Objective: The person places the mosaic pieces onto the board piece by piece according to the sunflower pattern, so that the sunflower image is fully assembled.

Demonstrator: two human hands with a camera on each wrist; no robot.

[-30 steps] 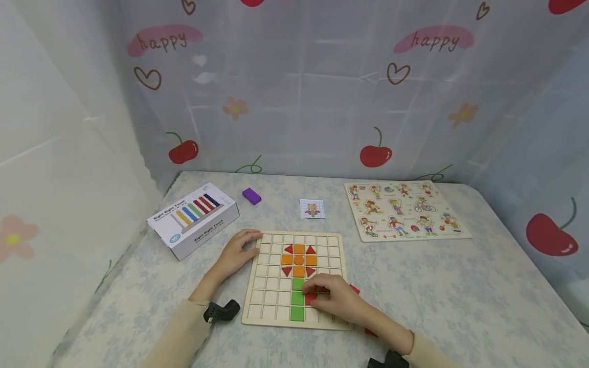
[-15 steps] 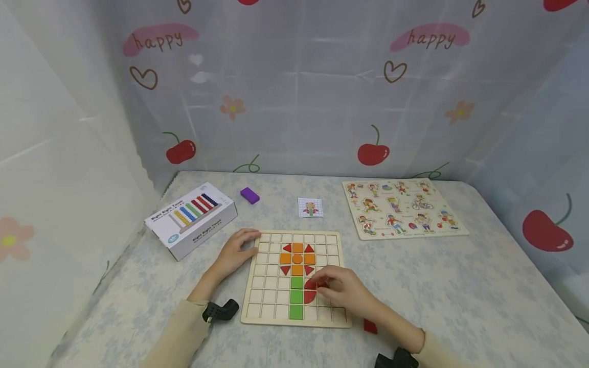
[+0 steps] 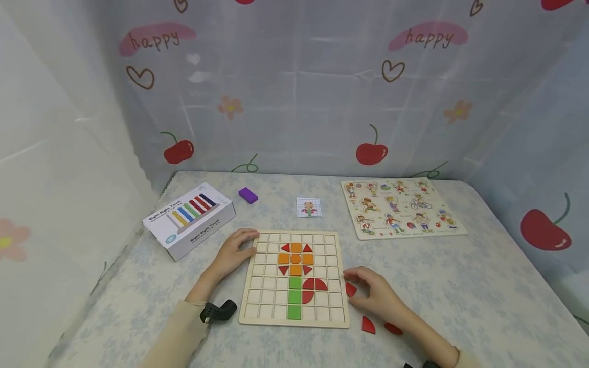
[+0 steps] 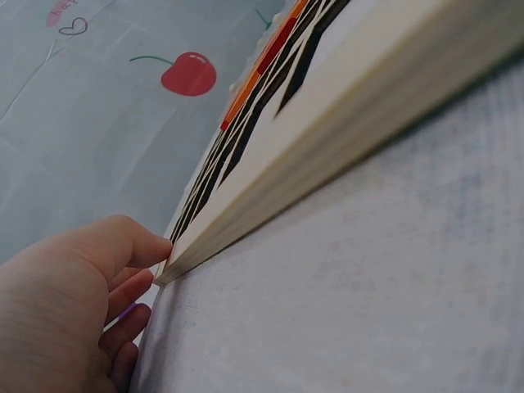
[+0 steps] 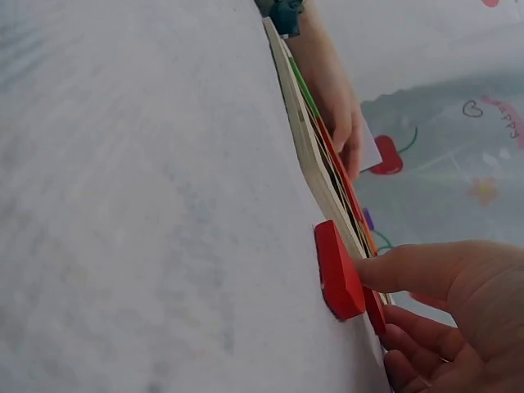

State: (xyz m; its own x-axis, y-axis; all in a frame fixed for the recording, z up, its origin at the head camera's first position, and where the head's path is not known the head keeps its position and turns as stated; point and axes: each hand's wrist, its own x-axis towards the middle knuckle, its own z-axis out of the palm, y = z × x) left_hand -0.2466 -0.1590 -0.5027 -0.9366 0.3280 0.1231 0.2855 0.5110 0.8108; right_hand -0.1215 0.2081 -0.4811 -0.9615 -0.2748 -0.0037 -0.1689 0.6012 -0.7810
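Note:
A wooden grid board lies on the table, bearing orange squares, an orange disc, small red triangles, a green column and red quarter-circle tiles. At its far left corner, my left hand holds the edge, thumb and fingers about the corner; the left wrist view shows the thumb there. Right of the board, my right hand has thumb and fingers apart around a loose red quarter-circle tile. Nearer me lie two more red tiles, one quarter-circle and another partly under the wrist.
A small pattern card lies beyond the board, with a purple block to its left. A white toy box stands at the left, and a picture puzzle board lies at the back right.
My right hand set a red quarter-circle tile on the grid, right of the upper one, let go, and moved right off the board to the loose tiles. My left hand stayed at the corner.

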